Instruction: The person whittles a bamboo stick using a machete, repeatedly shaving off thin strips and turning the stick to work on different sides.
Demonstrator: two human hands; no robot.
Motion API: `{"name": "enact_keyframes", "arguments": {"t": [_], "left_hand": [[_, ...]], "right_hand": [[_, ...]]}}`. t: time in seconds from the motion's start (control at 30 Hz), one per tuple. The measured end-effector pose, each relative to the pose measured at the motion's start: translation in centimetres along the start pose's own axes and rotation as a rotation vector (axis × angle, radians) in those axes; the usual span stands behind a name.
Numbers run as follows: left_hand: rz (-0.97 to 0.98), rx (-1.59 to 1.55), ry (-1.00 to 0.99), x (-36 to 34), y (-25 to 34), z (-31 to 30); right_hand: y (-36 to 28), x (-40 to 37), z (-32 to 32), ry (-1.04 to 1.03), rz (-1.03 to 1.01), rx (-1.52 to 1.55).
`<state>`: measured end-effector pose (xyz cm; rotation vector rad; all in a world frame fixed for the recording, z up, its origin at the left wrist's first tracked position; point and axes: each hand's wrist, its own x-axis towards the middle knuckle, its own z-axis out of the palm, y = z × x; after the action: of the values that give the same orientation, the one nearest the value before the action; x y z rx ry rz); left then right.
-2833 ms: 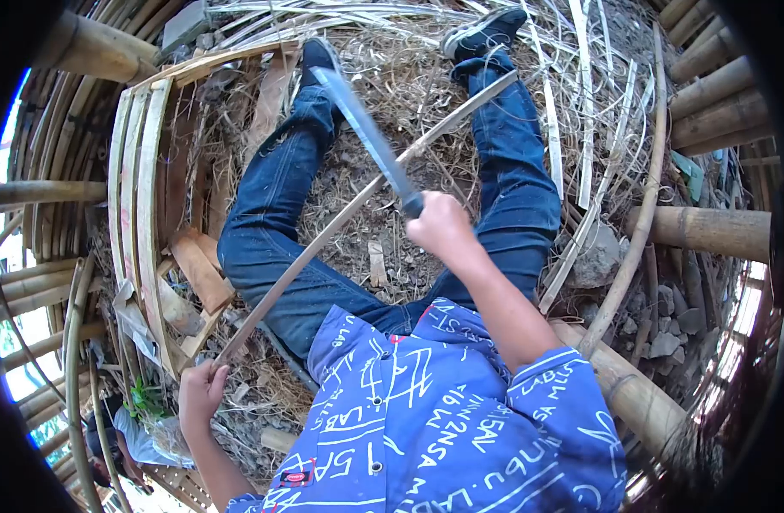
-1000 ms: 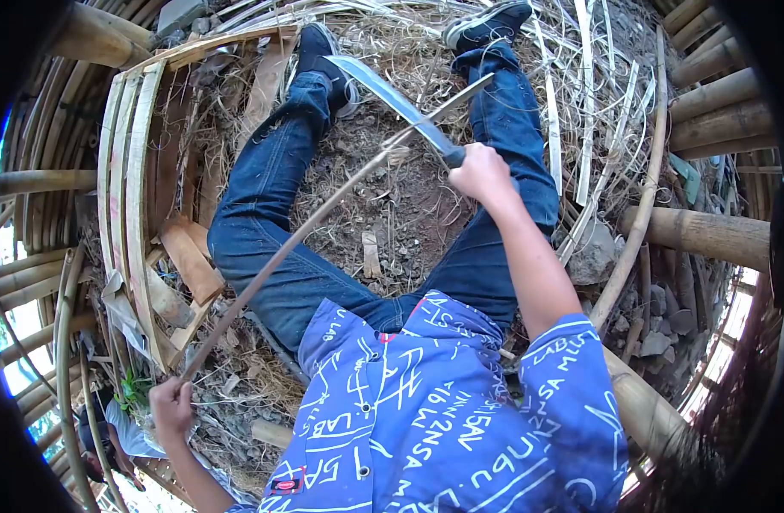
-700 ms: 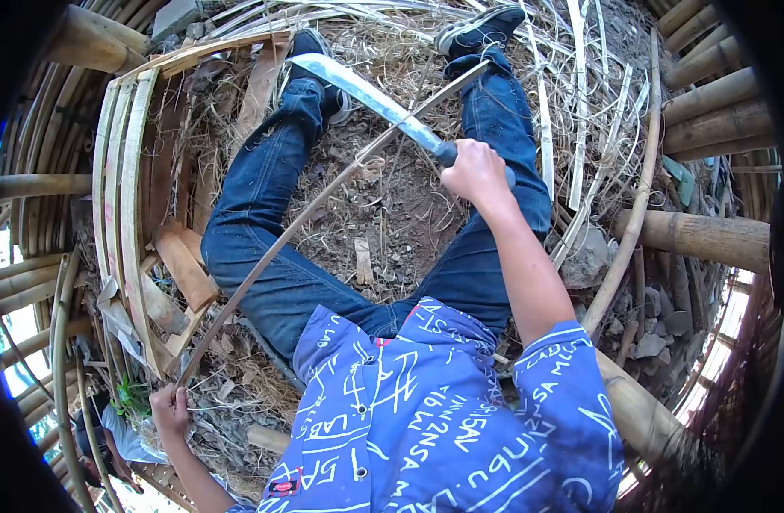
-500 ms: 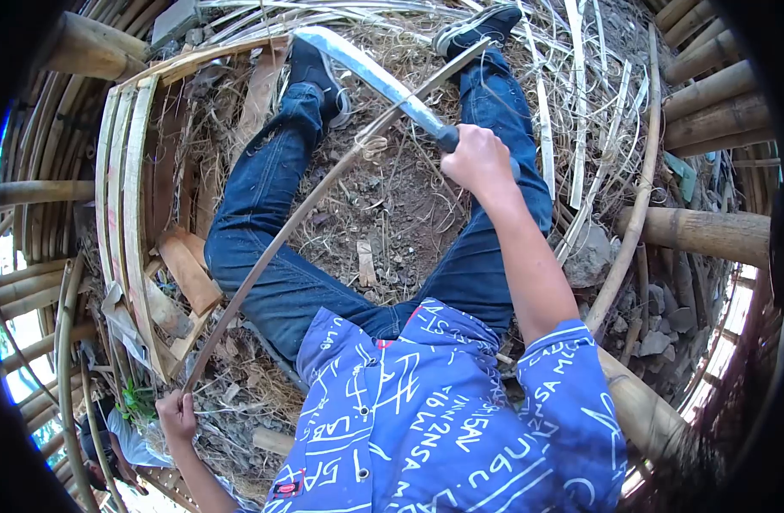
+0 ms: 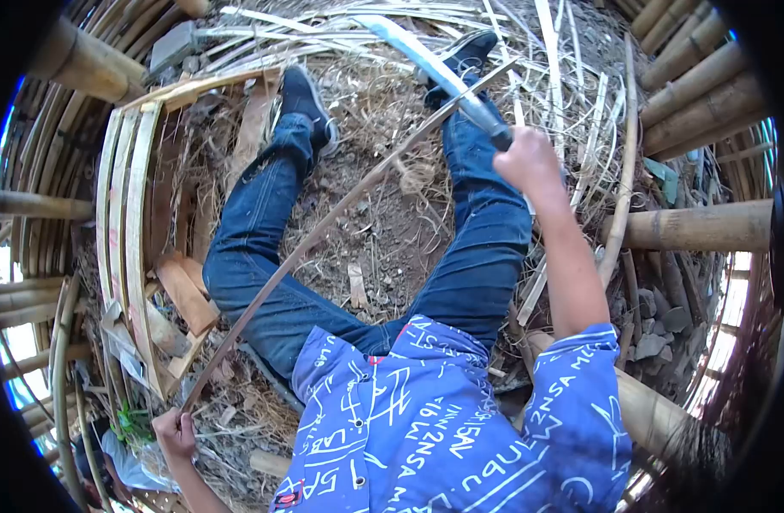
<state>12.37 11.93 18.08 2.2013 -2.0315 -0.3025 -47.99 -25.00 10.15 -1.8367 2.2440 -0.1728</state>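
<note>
A long, thin bamboo strip (image 5: 324, 224) runs diagonally over my left thigh toward my far right foot. My left hand (image 5: 174, 433) is closed round its near end at the lower left. My right hand (image 5: 530, 162) grips the dark handle of a machete (image 5: 422, 60), its long blade pointing up and left. The blade crosses the strip close to the strip's far end and seems to touch it. Some curled shavings (image 5: 416, 175) lie on the ground beneath the strip, between my legs.
A wooden frame of pale slats (image 5: 123, 214) stands at my left. Split bamboo strips (image 5: 324, 38) lie beyond my feet and along the right. Thick bamboo poles (image 5: 691, 227) jut in from the right, near stones (image 5: 653, 342). Another person (image 5: 123, 462) is partly visible at lower left.
The machete and my right hand have moved right, toward the strip's far end. The blade now crosses nearer that end. My left hand keeps its hold, slightly lower in view.
</note>
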Motion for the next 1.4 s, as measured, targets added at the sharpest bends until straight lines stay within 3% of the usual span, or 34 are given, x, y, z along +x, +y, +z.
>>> {"name": "enact_keyframes", "arguments": {"t": [0.17,0.2,0.23,0.33,0.5,0.57,0.63,0.7,0.77,0.9,0.97,1.1,1.13,1.23,1.3,1.4], "left_hand": [[-0.047,-0.036,0.03,0.5,-2.9,1.4],[-0.119,-0.139,0.064,-2.9,-10.8,3.3],[-0.109,-0.137,0.064,-2.3,-9.6,2.5],[-0.007,0.025,0.015,-0.4,-3.3,0.7],[-0.007,-0.035,-0.062,1.4,-3.9,0.6],[0.013,0.041,0.071,0.9,-1.9,1.4],[-0.007,-0.003,0.083,0.6,-2.3,2.2],[-0.006,0.035,-0.043,0.5,-3.4,1.1],[-0.024,-0.005,-0.063,-0.5,-4.8,0.3],[-0.043,-0.027,0.041,-2.4,-4.9,1.3],[-0.052,0.047,0.127,-2.0,-5.0,1.8],[-0.104,0.01,0.085,-0.8,-6.1,3.5],[-0.24,-0.032,0.02,-0.3,-6.5,3.9],[-0.134,-0.076,0.171,2.8,-3.4,3.7],[-0.241,-0.246,-0.111,5.1,-0.3,2.6],[-0.222,-0.365,-0.155,5.5,-0.9,4.7]], "right_hand": [[-1.5,-3.8,-1.0,-0.074,-0.135,-0.029],[-0.3,-3.5,-0.7,0.033,-0.182,0.029],[0.9,-2.0,-1.1,-0.047,0.0,0.054],[4.5,0.9,-1.6,-0.045,0.164,0.078],[3.2,-1.3,-0.9,-0.096,0.055,-0.017],[2.6,-2.5,-0.5,-0.081,-0.071,0.001],[1.3,-3.3,-0.9,-0.054,-0.142,0.002],[1.9,-2.4,-0.9,-0.056,-0.132,0.002],[4.3,0.1,-2.4,-0.104,0.14,0.064],[9.3,3.6,-3.0,0.037,0.276,0.037],[9.4,2.6,-2.8,0.088,0.284,0.111],[7.7,-0.3,-1.4,0.044,0.226,0.16],[6.6,-1.2,-1.1,0.039,0.184,0.211],[3.6,-3.8,0.0,0.007,0.088,0.394],[1.9,-5.6,1.3,0.07,0.031,0.501],[-0.3,-8.1,2.6,0.056,-0.019,0.734]]}}
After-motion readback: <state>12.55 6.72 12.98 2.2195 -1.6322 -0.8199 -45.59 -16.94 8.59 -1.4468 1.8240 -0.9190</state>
